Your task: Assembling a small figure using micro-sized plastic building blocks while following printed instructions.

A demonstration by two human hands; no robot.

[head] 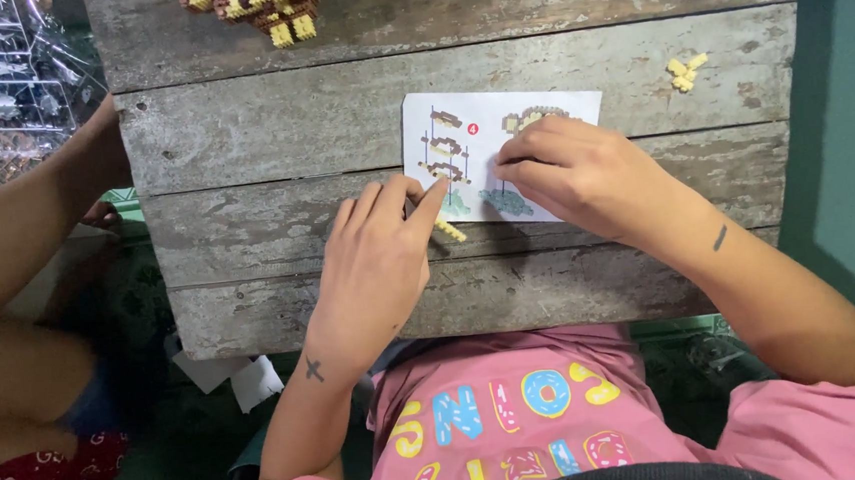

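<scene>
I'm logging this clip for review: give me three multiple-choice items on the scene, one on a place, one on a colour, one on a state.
1. Where does the instruction sheet lie?
A. on the wooden plank table
B. on the floor
C. on the person's lap

2. What colour is the loose brick piece by the left hand?
A. blue
B. yellow
C. green

3. What is the right hand doing?
A. hanging off the table
B. lifting the sheet into the air
C. resting on the sheet, fingers curled

Answers: 1 A, the sheet lies flat on the grey planks; 2 B, the piece below the index fingertip is yellow; 3 C, the hand covers the sheet's right half.
</scene>
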